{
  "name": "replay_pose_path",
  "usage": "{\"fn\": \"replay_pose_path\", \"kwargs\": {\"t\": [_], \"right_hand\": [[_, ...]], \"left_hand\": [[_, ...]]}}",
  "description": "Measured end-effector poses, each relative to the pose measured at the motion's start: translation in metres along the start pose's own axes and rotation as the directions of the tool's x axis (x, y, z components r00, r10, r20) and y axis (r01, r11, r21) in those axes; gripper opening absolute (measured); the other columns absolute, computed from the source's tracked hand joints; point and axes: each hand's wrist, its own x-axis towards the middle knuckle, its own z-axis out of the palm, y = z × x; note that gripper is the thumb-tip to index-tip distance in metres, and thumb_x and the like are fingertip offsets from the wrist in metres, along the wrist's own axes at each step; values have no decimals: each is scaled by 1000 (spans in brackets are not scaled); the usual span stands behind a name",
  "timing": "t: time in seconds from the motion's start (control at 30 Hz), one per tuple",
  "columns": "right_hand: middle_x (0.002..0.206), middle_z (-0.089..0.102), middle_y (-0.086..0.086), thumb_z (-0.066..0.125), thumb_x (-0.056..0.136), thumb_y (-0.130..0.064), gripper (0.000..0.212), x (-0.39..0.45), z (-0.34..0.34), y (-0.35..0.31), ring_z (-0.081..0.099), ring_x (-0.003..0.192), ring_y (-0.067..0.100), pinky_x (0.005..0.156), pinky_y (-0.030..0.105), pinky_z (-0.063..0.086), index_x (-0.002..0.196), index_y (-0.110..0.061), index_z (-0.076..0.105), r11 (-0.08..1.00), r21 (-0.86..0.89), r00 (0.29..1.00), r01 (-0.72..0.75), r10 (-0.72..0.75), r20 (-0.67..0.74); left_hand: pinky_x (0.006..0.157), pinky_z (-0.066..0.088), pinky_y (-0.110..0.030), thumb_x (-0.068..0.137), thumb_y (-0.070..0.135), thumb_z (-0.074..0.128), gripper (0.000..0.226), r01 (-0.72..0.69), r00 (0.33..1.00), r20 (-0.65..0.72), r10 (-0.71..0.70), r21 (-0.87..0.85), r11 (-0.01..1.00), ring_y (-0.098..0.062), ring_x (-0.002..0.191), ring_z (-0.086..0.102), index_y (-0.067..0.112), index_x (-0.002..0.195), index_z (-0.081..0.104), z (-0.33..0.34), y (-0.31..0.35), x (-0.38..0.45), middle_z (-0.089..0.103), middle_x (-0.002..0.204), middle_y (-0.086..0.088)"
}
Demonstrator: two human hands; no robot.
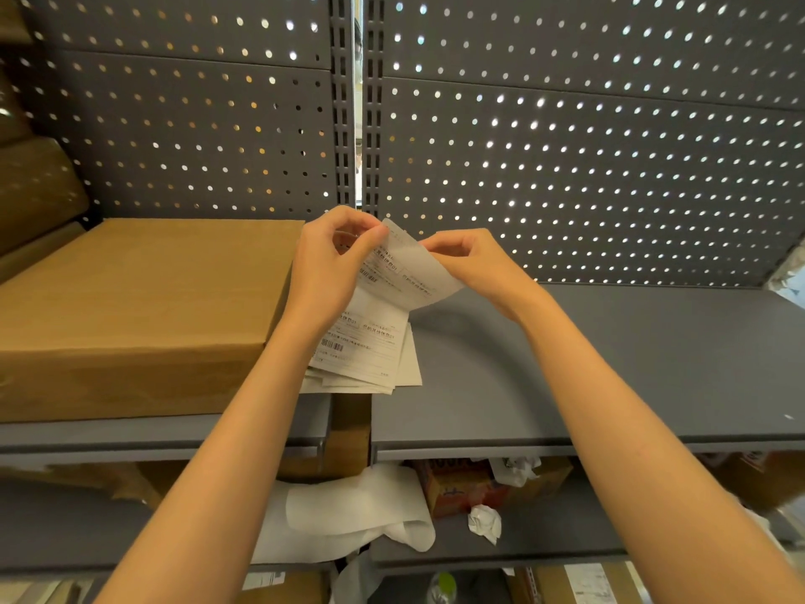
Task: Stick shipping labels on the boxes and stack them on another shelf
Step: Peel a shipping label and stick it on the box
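A white shipping label is held up between both hands above the grey shelf. My left hand pinches its top left corner. My right hand pinches the right edge, where the sheet curls away. Under them lies a loose stack of labels with barcodes, at the seam between the two shelf boards. A large brown cardboard box sits flat on the left shelf, touching the stack's left side.
A perforated grey back panel rises behind the shelf. More brown boxes lean at the far left. The lower shelf holds white backing paper, crumpled scraps and an orange box. Labelled boxes show at the bottom.
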Motion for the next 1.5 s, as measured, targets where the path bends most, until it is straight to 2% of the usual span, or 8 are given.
{"fn": "replay_pose_path", "kwargs": {"t": [0.13, 0.27, 0.4, 0.57, 0.7, 0.9, 1.27, 1.5], "right_hand": [[82, 71, -11, 59, 90, -7, 16, -2, -3, 4, 64, 76, -2, 70, 14, 51, 94, -15, 72, 1000, 9, 1000, -18, 18, 8], [70, 67, -17, 53, 87, 0, 27, -4, -6, 8, 60, 65, -6, 76, 24, 46, 88, -20, 70, 994, -33, 995, -101, 101, -10], [87, 72, -12, 58, 89, -11, 22, -9, -6, 9, 67, 73, -5, 81, 26, 43, 89, -30, 68, 991, 6, 991, -136, 136, -11], [93, 72, -9, 61, 89, -19, 17, -11, -6, 14, 68, 80, 1, 78, 23, 42, 103, -22, 70, 987, 31, 987, -157, 158, -11], [97, 72, -6, 63, 88, -20, 17, -10, -5, 20, 70, 88, 10, 76, 22, 42, 101, -16, 72, 982, 34, 982, -188, 189, -24], [94, 72, -4, 64, 88, -20, 15, -8, -7, 28, 68, 77, 5, 75, 22, 42, 99, -12, 70, 978, 37, 977, -206, 207, -58], [93, 69, -1, 65, 87, -18, 15, -9, -10, 41, 66, 70, 5, 71, 21, 41, 98, -10, 70, 967, 11, 961, -253, 252, -113], [88, 69, -1, 64, 88, -17, 14, -9, -13, 43, 66, 67, 3, 67, 17, 42, 99, -9, 70, 969, 39, 957, -245, 248, -151]], "left_hand": [[68, 46, -15, 88, 21, 62, 6, -20, 1000, -10, 20, 2, 1000, -2, 75, 57, 18, 85, 66, -2, 2, 0, 64, 81, 13], [66, 49, -15, 88, 20, 63, 4, -3, 999, -40, 1, -51, 999, -3, 73, 58, 19, 85, 65, -4, 3, 1, 65, 81, 9], [67, 48, -17, 87, 18, 64, 10, -9, 996, -88, 4, -58, 998, -2, 70, 57, 24, 80, 63, -8, 5, 6, 65, 79, 10], [74, 53, -31, 87, 20, 63, 8, -4, 993, -120, -1, -46, 999, -13, 79, 62, 26, 81, 64, -13, 4, 8, 68, 84, 5], [70, 51, -28, 86, 19, 64, 11, -9, 987, -159, 1, -50, 999, -11, 76, 60, 28, 78, 63, -15, 6, 9, 67, 82, 6], [67, 50, -21, 86, 18, 63, 4, -15, 981, -195, 6, -47, 999, -6, 76, 60, 19, 83, 65, -20, 9, 12, 65, 82, 9], [68, 53, -24, 87, 19, 62, 11, -17, 963, -269, 5, -40, 999, -12, 83, 63, 27, 79, 62, -34, 10, 18, 66, 86, 7], [64, 53, -15, 89, 17, 59, 7, -10, 948, -319, -9, -60, 998, -8, 85, 62, 19, 84, 62, -43, 17, 20, 65, 90, 5]]}}
